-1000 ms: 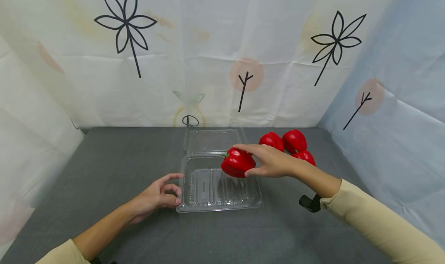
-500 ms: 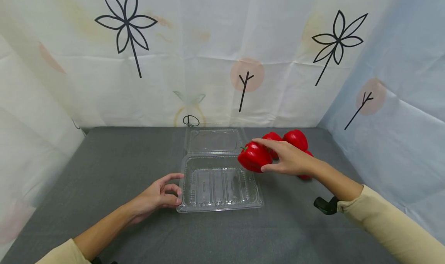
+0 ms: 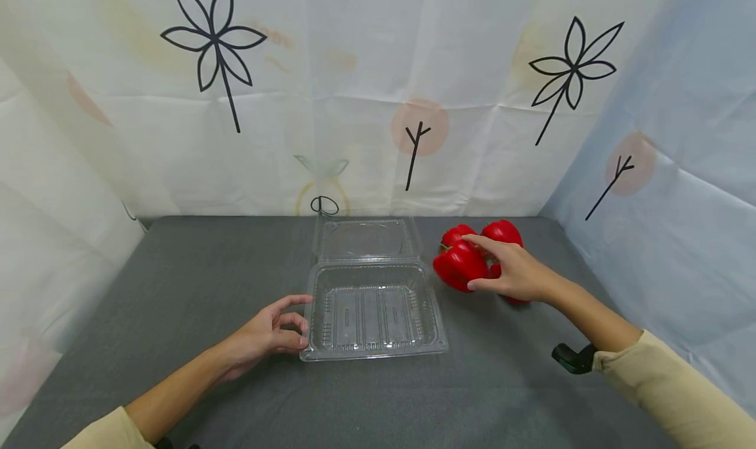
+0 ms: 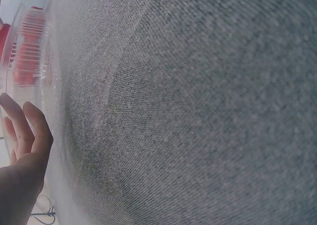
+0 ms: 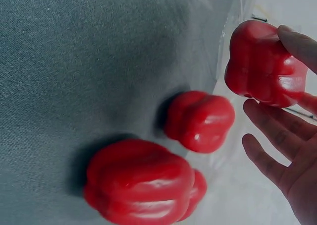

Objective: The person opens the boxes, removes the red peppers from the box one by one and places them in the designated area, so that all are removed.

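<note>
My right hand (image 3: pixel 514 272) holds a glossy red bell pepper (image 3: pixel 456 266) between thumb and fingers, to the right of the clear plastic container. In the right wrist view the held bell pepper (image 5: pixel 265 64) hangs above the table. Behind and beside it are three more red bell peppers, one at the back (image 3: pixel 502 231), partly covered by the hand in the head view. The hinged container (image 3: pixel 378 356) lies with its lid (image 3: pixel 366 239) folded back, and its tray has nothing in it. My left hand (image 3: pixel 266 334) touches the tray's left rim with spread, relaxed fingertips.
A grey cloth covers the table (image 3: pixel 195 285). White patterned fabric (image 3: pixel 354 94) hangs along the back and sides. The loose bell peppers (image 5: pixel 138 180) sit grouped at the back right, close to the held one.
My right hand has carried the bell pepper from above the container rightward, toward the other bell peppers. My left hand and the container have stayed in place.
</note>
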A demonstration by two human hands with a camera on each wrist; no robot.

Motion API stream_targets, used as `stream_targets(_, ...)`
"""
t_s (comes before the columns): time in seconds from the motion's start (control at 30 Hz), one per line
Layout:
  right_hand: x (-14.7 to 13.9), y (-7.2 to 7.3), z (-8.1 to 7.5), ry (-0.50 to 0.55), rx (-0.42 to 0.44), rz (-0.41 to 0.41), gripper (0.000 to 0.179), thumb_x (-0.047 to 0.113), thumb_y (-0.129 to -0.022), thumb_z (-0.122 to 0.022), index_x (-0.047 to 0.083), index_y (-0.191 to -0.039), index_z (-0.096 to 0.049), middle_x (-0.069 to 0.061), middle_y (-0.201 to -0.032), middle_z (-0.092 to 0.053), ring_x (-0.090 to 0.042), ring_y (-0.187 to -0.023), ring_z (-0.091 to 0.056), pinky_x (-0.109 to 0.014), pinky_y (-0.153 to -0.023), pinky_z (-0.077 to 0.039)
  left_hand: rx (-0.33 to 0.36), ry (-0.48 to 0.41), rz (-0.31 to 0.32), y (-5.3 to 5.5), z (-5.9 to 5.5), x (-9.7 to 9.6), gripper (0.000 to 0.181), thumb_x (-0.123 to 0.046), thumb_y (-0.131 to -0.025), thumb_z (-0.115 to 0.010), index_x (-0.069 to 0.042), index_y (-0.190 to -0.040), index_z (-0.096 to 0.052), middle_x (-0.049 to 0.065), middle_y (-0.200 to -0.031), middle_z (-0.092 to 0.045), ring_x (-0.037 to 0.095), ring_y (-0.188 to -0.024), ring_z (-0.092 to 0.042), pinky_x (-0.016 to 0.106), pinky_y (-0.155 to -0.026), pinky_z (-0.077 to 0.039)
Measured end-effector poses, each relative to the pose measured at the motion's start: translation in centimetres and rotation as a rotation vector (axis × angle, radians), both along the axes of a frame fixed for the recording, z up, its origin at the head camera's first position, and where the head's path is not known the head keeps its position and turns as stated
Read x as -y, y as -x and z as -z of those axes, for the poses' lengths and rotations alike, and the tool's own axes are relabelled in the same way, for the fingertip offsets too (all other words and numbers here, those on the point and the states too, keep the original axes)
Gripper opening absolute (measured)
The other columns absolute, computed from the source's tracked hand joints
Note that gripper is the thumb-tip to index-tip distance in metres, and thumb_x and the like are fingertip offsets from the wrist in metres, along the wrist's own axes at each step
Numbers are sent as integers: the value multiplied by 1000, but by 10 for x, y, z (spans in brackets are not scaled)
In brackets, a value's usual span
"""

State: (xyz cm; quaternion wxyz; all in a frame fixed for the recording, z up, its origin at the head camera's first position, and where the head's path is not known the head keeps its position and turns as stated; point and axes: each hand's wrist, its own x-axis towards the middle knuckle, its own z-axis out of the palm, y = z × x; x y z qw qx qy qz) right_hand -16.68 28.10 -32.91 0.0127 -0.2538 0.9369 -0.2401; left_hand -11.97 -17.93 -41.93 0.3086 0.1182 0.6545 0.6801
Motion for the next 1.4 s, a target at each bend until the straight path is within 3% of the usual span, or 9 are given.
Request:
stream_targets(0.4, -29, -4, 16, 26, 26, 78, 75, 28, -81, -82, 3, -142, -46, -20, -120, -64, -38, -108, -60, -50, -77, -57, -5, 6, 3, 0, 0, 0, 80, -5, -88, -70, 0, -151, -21, 4, -98, -57, 15, -86, -62, 38, -87, -52)
stream_targets(0.73, -33, -4, 32, 10, 2, 68, 75, 28, -81, -83, 2, -142, -47, -22, -121, -65, -39, -108, -62, -52, -79, -56, -1, 3, 1, 0, 1, 0, 80, -5, -88, -71, 0, -151, -21, 3, -98, -57, 15, -86, -62, 37, -87, -52)
stream_targets(1.17, -27, -10, 42, -3, 47, 59, 77, 30, -81, -83, 4, -142, -47, -13, -116, -66, -28, -96, -66, -46, -78, -57, -2, 5, 1, 0, 2, 1, 80, -5, -88, -71, -1, -151, -22, 3, -98, -57, 15, -86, -63, 37, -87, -52)
stream_targets(1.4, -21, -10, 48, -30, 27, 52, 77, 31, -79, -84, 4, -142, -48, -7, -111, -65, -21, -93, -60, -43, -76, -55, 4, -4, -1, 1, 3, 1, 80, -4, -89, -70, 0, -151, -20, 3, -98, -57, 16, -86, -62, 37, -86, -52)
